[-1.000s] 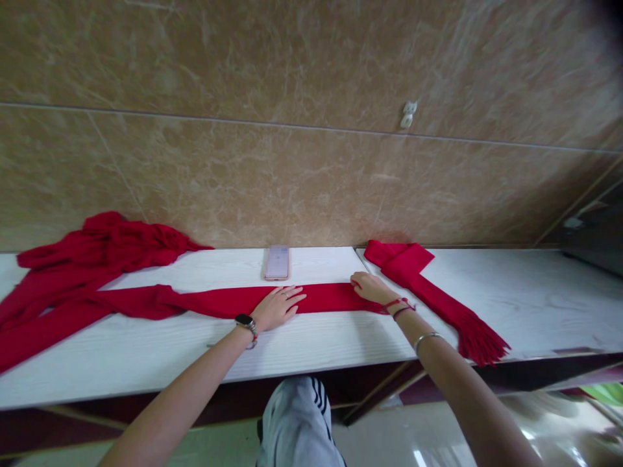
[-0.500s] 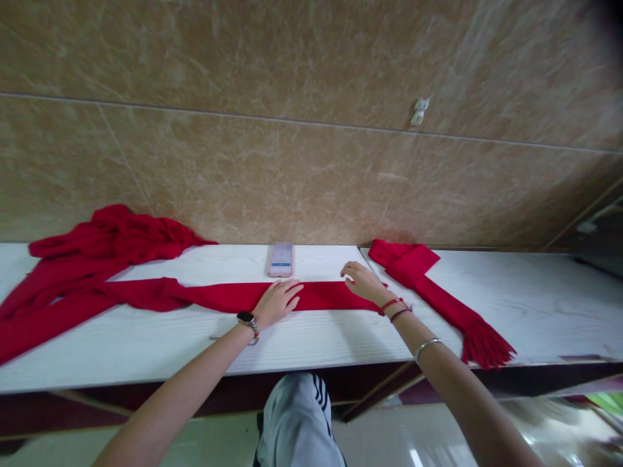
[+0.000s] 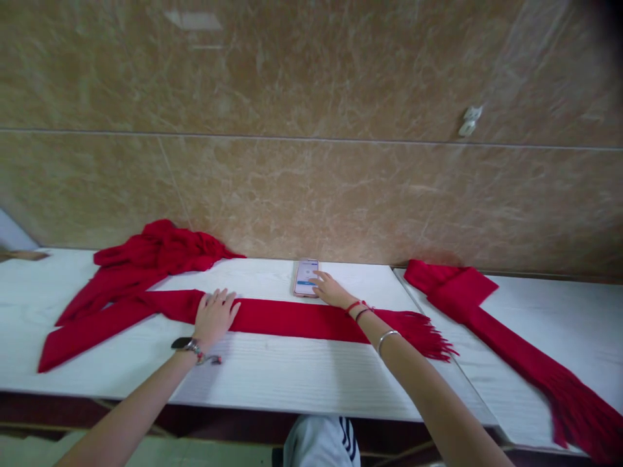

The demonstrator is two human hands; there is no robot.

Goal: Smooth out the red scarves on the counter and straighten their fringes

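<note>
A long red scarf (image 3: 292,319) lies across the white table, its fringed end at the right and a folded, crumpled stretch at the left. My left hand (image 3: 214,318) rests on the scarf left of the middle, fingers spread and lying flat. Beyond the scarf, near the wall, a phone (image 3: 302,283) lies with its screen lit. My right hand (image 3: 331,288) reaches over the scarf to the phone, its fingers apart over the right side of the screen. Whether a fingertip touches the glass I cannot tell.
Bunched red fabric (image 3: 160,250) lies at the left against the marbled wall (image 3: 311,194). At the right, a second red scarf (image 3: 506,344) is folded over, its fringe near the front edge. The white table (image 3: 272,376) has a seam before that scarf. A small white cat-shaped hook (image 3: 470,121) is on the wall.
My left hand has slid left along the scarf. My right hand has left the scarf's right end and moved left to the phone. The view has shifted, showing the fringe.
</note>
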